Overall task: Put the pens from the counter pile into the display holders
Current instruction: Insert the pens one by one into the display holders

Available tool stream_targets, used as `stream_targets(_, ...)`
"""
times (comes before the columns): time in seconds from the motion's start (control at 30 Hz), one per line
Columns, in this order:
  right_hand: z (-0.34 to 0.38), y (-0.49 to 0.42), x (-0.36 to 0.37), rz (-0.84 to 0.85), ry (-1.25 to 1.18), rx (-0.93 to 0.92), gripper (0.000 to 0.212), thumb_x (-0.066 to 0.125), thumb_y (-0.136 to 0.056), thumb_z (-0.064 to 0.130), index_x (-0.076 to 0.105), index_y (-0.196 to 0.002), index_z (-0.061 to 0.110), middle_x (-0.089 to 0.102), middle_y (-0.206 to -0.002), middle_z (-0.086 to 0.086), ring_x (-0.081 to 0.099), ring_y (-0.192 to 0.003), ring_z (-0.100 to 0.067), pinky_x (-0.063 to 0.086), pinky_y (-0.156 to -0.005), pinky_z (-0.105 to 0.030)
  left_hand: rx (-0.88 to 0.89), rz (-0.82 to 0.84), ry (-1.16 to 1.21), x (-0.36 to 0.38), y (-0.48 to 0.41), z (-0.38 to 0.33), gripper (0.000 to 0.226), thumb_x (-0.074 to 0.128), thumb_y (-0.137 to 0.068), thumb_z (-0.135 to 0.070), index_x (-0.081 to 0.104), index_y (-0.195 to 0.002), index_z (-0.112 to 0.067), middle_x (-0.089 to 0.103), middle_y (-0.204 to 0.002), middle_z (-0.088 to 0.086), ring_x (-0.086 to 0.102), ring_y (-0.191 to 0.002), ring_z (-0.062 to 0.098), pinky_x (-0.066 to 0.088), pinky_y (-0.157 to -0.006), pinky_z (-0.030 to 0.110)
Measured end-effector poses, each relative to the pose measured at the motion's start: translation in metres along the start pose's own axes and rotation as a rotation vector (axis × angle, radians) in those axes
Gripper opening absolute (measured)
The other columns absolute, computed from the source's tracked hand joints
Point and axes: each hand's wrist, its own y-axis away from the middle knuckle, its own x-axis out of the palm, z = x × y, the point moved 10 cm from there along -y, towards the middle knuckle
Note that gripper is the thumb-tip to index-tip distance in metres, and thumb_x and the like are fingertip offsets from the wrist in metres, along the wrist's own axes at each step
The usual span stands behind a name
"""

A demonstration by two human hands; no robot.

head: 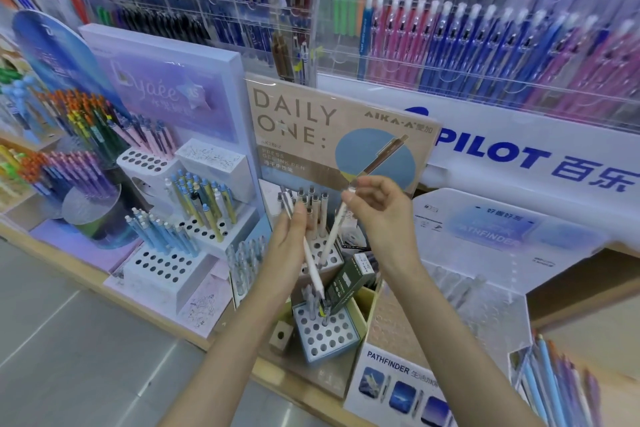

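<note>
Both bare forearms rise from the near edge and meet over the middle of the stationery counter. On the left, the left hand (289,236) is curled around a white pen (313,262), perhaps with a second one behind it; its long axis runs steeply, clip end up by the fingers, tip down and slightly right. The right hand (377,210) pinches the top of another white pen (330,236) between thumb and fingertips, so this one hangs slanting down and to the left, its tip crossing close to the left-hand pen.

Straight below both tips sits the stepped display holder (323,336), a pale blue-sided block with a white top drilled in a regular grid of round holes. Its near tier is mostly vacant, with a few pens standing at its far edge; its far tier (330,255) already carries grey-capped pens upright. A dark green box (348,282) leans between the tiers, just beside the tips.

By my reading, the right-hand pen is next to go in: it must be swung upright and its tip lined up over a hole, and that hand is nearer the far tier. The pens look smooth, slim and matte plastic, so a light pinch should do. The "DAILY ONE" card (332,135) stands behind. No loose pile of pens can be made out on the counter.
</note>
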Motion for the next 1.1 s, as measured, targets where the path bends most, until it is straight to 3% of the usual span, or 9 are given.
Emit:
stream_targets(0.07,0.006,-0.003,-0.005,-0.031,0.079,-0.077,0.018,0.071,-0.084,0.012,0.066,-0.092,0.026,0.066,-0.085,0.005,0.061,-0.078,-0.002,0.051,-0.075,-0.017,0.092,0.031,-0.055,0.005,0.006,-0.009,0.036,0.030,-0.085,-0.063,0.055,-0.100,-0.042,0.056,-0.095,-0.028,0.049,-0.082,-0.026,0.035,-0.068,-0.002)
stream_targets(0.13,0.006,-0.003,-0.003,-0.036,0.142,-0.121,0.022,0.070,-0.084,0.012,0.064,-0.088,0.033,0.065,-0.080,0.012,0.059,-0.074,0.003,0.050,-0.074,-0.015,0.220,-0.006,-0.085,0.001,0.009,-0.020,0.028,0.034,-0.090,-0.056,0.054,-0.098,-0.038,0.059,-0.084,-0.027,0.054,-0.082,-0.020,0.037,-0.068,-0.001)
stream_targets(0.27,-0.006,-0.001,0.007,-0.042,0.211,-0.141,0.015,0.069,-0.085,0.010,0.065,-0.088,0.025,0.063,-0.080,0.016,0.058,-0.075,0.008,0.045,-0.072,-0.007,0.308,-0.132,-0.160,-0.021,0.010,-0.024,0.020,0.041,-0.097,-0.039,0.047,-0.080,-0.029,0.055,-0.062,-0.026,0.052,-0.059,-0.007,0.038,-0.056,0.007)
stream_targets(0.37,-0.013,0.000,0.011,-0.070,0.250,-0.164,0.013,0.069,-0.085,0.010,0.066,-0.091,0.021,0.062,-0.081,0.018,0.056,-0.076,0.012,0.043,-0.072,-0.005,0.301,-0.150,-0.178,-0.032,0.006,-0.021,0.019,0.047,-0.095,-0.036,0.049,-0.079,-0.026,0.053,-0.056,-0.010,0.052,-0.051,0.001,0.041,-0.051,0.016)
stream_targets(0.53,-0.015,-0.004,0.018,-0.056,0.342,-0.211,0.011,0.069,-0.085,0.011,0.068,-0.096,0.012,0.060,-0.081,0.015,0.056,-0.075,0.011,0.042,-0.070,-0.005,0.247,-0.171,-0.124,-0.044,0.001,-0.010,0.012,0.065,-0.089,-0.018,0.058,-0.082,-0.024,0.062,-0.066,-0.004,0.061,-0.059,0.008,0.049,-0.057,0.020)
stream_targets(0.7,-0.001,-0.002,0.047,0.095,0.483,-0.339,0.012,0.073,-0.082,0.013,0.068,-0.091,0.008,0.065,-0.082,-0.002,0.057,-0.073,-0.008,0.044,-0.070,-0.014,0.200,-0.261,-0.133,-0.059,0.000,-0.004,0.033,0.075,-0.080,-0.024,0.045,-0.090,-0.032,0.068,-0.080,-0.005,0.067,-0.076,0.012,0.053,-0.068,0.028)
stream_targets(0.87,-0.017,0.002,0.048,0.104,0.551,-0.310,0.013,0.073,-0.083,0.015,0.064,-0.087,0.006,0.064,-0.079,-0.005,0.058,-0.074,-0.016,0.047,-0.069,-0.021,0.230,-0.252,-0.236,-0.059,0.001,-0.004,0.031,0.069,-0.085,-0.031,0.042,-0.098,-0.023,0.068,-0.079,-0.004,0.063,-0.070,-0.001,0.044,-0.060,0.018)
stream_targets(0.97,-0.029,0.001,0.049,0.178,0.608,-0.255,0.015,0.072,-0.084,0.017,0.063,-0.090,0.006,0.064,-0.080,-0.003,0.060,-0.077,-0.019,0.050,-0.072,-0.032,0.255,-0.225,-0.247,-0.057,0.004,-0.006,0.026,0.069,-0.086,-0.026,0.044,-0.091,-0.034,0.065,-0.080,-0.012,0.059,-0.073,-0.012,0.040,-0.060,0.005)
stream_targets(1.1,-0.031,-0.005,0.058,0.290,0.713,-0.225,0.019,0.070,-0.086,0.020,0.061,-0.097,0.008,0.057,-0.086,0.000,0.055,-0.081,-0.015,0.047,-0.077,-0.030,0.256,-0.155,-0.261,-0.048,0.004,-0.005,0.020,0.071,-0.084,-0.021,0.057,-0.088,-0.035,0.064,-0.078,-0.014,0.059,-0.073,-0.008,0.039,-0.062,0.005)
